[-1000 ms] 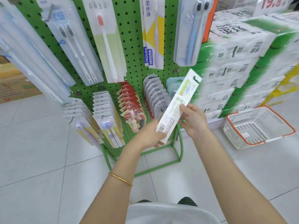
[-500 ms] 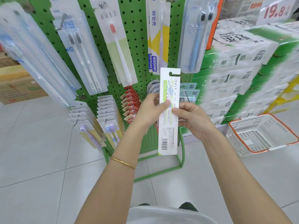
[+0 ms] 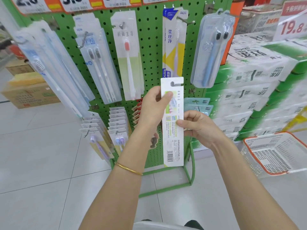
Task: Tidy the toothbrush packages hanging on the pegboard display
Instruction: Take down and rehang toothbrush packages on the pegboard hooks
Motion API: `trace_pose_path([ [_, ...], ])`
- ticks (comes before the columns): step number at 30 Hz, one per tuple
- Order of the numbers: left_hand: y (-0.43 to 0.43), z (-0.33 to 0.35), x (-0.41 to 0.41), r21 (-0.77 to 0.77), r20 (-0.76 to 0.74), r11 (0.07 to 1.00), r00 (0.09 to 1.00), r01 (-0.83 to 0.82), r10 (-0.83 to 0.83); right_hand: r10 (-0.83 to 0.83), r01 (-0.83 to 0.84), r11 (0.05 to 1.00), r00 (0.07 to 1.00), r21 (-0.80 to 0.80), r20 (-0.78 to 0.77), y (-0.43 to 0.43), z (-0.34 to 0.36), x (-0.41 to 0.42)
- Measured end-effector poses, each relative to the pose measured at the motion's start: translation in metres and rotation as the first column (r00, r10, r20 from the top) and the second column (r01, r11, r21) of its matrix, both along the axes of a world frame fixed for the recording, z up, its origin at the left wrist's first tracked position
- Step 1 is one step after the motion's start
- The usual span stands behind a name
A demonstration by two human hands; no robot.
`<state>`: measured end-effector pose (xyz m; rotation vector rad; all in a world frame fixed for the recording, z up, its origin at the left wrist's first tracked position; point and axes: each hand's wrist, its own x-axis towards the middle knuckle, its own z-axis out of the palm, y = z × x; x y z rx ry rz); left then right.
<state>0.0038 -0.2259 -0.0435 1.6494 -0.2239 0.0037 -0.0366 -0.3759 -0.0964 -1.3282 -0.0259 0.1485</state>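
The toothbrush package (image 3: 172,140) is off its hook, held in the air in front of the lower centre of the pegboard (image 3: 149,47) and not touching it. Its long axis is vertical: the hang slot (image 3: 176,83) points up and the barcode end points down, with the printed back towards the camera. The left hand (image 3: 152,110) pinches the upper left edge, thumb across the near face and fingers behind. The right hand (image 3: 198,128) pinches the right edge at mid-length, thumb on the near face. The step in hand appears to be rehanging. Select the hook (image 3: 122,26) near the top edge of the pegboard that carries the pink-headed pack (image 3: 127,60), whose printed title looks the same. Keep the package upright and its face parallel to the board. Raise it until the slot is level with the hook tip, then slide it back along the hook. Turn the printed back towards the board first, so that the brush faces outward like the neighbouring packs. Release only when the package hangs square.
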Motion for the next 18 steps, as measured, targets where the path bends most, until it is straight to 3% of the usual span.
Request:
trace_pose_path([
  [5, 0.012, 0.028, 0.007, -0.244, -0.107, 0.966, 0.988, 0.086, -0.115, 0.15, -0.157, 0.983, 0.986, 0.093, 0.078, 0.014, 0.012, 0.015],
  [10, 0.025, 0.053, 0.006, -0.387, -0.111, 0.91, 0.973, 0.146, -0.203, 0.231, -0.23, 0.973, 0.962, -0.021, 0.142, 0.038, 0.034, 0.029],
  [14, 0.034, 0.067, 0.009, -0.4, -0.06, 0.915, 0.995, 0.05, -0.08, 0.063, 0.028, 0.949, 0.959, -0.314, 0.277, 0.063, 0.057, 0.033],
  [18, 0.046, 0.071, 0.011, -0.354, 0.025, 0.931, 0.994, -0.09, 0.106, -0.196, 0.389, 0.821, 0.879, -0.417, 0.434, 0.089, 0.082, 0.04],
])
